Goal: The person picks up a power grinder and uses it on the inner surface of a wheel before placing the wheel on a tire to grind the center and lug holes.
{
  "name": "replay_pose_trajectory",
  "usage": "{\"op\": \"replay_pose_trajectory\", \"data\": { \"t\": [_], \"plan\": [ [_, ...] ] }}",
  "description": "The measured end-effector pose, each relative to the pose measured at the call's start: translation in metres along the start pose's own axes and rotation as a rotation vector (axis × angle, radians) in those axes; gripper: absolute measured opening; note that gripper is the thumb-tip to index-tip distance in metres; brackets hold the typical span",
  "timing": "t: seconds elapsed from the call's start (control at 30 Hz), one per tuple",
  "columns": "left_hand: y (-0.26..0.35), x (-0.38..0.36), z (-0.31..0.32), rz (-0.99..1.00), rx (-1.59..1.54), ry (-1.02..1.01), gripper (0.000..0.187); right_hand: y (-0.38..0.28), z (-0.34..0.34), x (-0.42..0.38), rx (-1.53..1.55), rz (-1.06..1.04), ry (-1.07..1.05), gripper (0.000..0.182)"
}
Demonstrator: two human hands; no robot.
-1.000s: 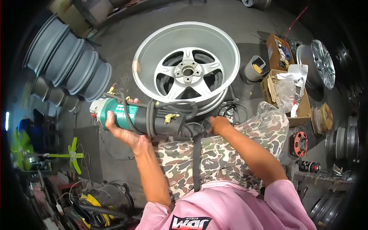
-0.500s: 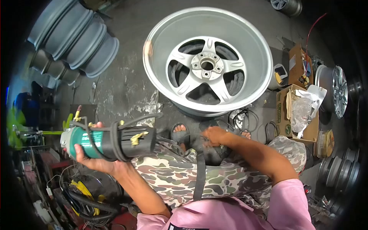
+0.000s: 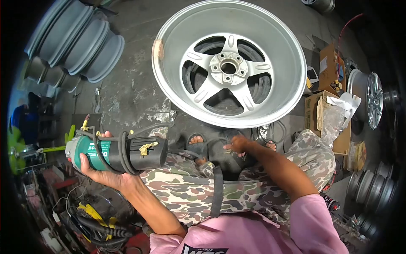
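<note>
My left hand [image 3: 103, 171] is wrapped around a green and black angle grinder [image 3: 137, 155], held out over the left of my lap. A grey power cord [image 3: 124, 152] is coiled around its body, and scraps of yellow tape stick to the cord and housing. Low between my knees, above my sandalled feet, my right hand [image 3: 237, 144] is closed on a part of the cord; its fingertips are partly hidden. In front of me a large silver five-spoke wheel rim [image 3: 230, 42] stands with its open barrel facing up, a bare tan patch on its left lip.
Stacked rims [image 3: 86, 42] stand at the upper left. On the right are cardboard boxes [image 3: 313, 112] with plastic wrapping, a chrome wheel [image 3: 374, 101] and more rims [image 3: 368, 186]. Hoses and cables [image 3: 99, 224] lie at the lower left. Loose black cable [image 3: 277, 131] lies by my right foot.
My right hand has dipped slightly lower, towards my lap. The grinder stays in my left hand, shifted a little left. The wheel rim appears larger and slightly higher as the view shifts.
</note>
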State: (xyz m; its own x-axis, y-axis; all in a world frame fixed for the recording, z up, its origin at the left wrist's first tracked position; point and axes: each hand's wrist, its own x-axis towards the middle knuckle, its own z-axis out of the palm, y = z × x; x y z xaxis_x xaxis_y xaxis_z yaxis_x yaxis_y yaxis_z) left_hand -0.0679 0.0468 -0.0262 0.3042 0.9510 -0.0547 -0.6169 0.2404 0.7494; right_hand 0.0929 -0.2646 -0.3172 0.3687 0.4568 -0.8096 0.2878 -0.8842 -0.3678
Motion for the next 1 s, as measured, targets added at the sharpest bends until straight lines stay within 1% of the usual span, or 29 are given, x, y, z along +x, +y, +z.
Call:
{"op": "replay_pose_trajectory", "data": {
  "t": [0.03,0.07,0.13,0.17,0.23,0.27,0.33,0.37,0.43,0.47,0.53,0.67,0.73,0.77,0.83,0.87,0.93,0.97,1.0],
  "plan": [
    [-0.002,0.001,0.003,-0.01,0.008,0.016,0.061,-0.007,-0.008,-0.012,0.18,0.031,-0.171,0.062],
    [-0.005,0.0,0.007,-0.013,0.004,0.012,0.061,-0.005,-0.004,-0.011,0.182,0.034,-0.166,0.062],
    [-0.01,-0.003,0.015,0.105,0.08,0.06,0.059,-0.001,0.009,-0.008,0.297,-0.032,-0.089,0.046],
    [-0.01,-0.002,0.016,0.079,0.057,0.032,0.058,0.004,0.011,-0.006,0.299,-0.029,-0.083,0.046],
    [-0.012,0.0,0.014,0.057,0.035,0.0,0.057,0.013,0.013,-0.005,-0.01,-0.385,0.07,0.031],
    [-0.012,-0.001,0.014,0.038,0.018,-0.028,0.056,0.019,0.017,0.0,-0.01,-0.382,0.075,0.031],
    [-0.013,-0.003,0.017,0.035,0.018,-0.04,0.055,0.03,0.028,0.013,-0.183,-0.438,0.227,0.032],
    [-0.013,-0.004,0.018,0.035,0.021,-0.049,0.055,0.033,0.03,0.015,-0.179,-0.436,0.232,0.032],
    [-0.014,-0.007,0.022,0.024,0.017,-0.04,0.054,0.032,0.032,0.012,-0.269,-0.306,0.277,0.034],
    [-0.014,-0.009,0.024,0.015,0.012,-0.026,0.053,0.032,0.031,0.012,-0.264,-0.304,0.282,0.034],
    [-0.013,-0.014,0.027,-0.009,0.015,-0.06,0.052,0.037,0.027,0.013,-0.209,-0.14,0.291,0.038],
    [-0.016,-0.023,0.038,-0.013,0.05,-0.095,0.051,0.039,0.011,-0.001,-0.226,-0.108,0.323,0.039],
    [-0.02,-0.022,0.039,-0.007,0.043,-0.127,0.05,0.032,0.003,-0.018,-0.217,-0.034,0.347,0.031],
    [-0.021,-0.022,0.04,-0.004,0.032,-0.151,0.05,0.033,-0.001,-0.02,-0.213,-0.03,0.356,0.031],
    [-0.023,-0.022,0.041,-0.01,-0.003,-0.181,0.05,0.041,-0.005,-0.019,-0.141,-0.051,0.372,0.039],
    [-0.023,-0.022,0.041,-0.011,-0.003,-0.188,0.05,0.043,-0.004,-0.018,-0.135,-0.05,0.376,0.039],
    [-0.024,-0.021,0.042,-0.017,-0.018,-0.21,0.051,0.057,0.002,-0.002,0.095,-0.031,0.512,0.049],
    [-0.024,-0.022,0.044,-0.02,-0.021,-0.218,0.051,0.063,0.007,0.007,0.058,-0.085,0.607,0.052],
    [-0.022,-0.023,0.045,-0.031,-0.024,-0.222,0.052,0.06,0.008,0.002,0.062,-0.081,0.614,0.052]
  ]
}}
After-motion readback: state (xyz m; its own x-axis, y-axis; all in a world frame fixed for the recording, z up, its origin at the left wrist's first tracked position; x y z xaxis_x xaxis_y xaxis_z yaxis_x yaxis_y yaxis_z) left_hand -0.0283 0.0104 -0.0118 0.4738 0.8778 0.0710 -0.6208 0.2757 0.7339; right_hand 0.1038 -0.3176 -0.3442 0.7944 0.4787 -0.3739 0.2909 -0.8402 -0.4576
